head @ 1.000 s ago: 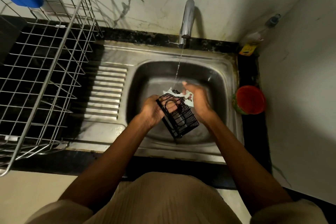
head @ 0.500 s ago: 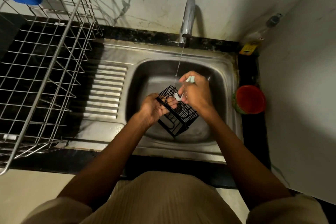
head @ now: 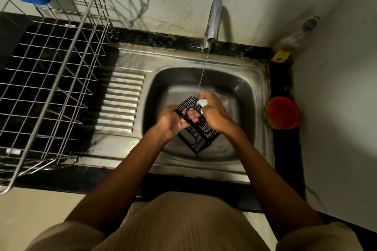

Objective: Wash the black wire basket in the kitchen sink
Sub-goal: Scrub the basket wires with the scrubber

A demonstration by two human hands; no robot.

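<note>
Wire basket point(head: 196, 128) over the sink point(head: 253, 96) bowl, between left hand point(head: 173, 120) and right hand point(head: 214, 114). Tap point(head: 212, 24) behind the bowl, dish rack point(head: 51, 79) on counter point(head: 61, 179) left. Tub point(head: 282, 112) right of sink.

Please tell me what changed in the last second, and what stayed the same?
The right hand, holding the white scrubber, moved from the basket's far right edge up and left under the water stream. The basket turned slightly. The left hand still grips the basket over the sink; the tap keeps running.
</note>
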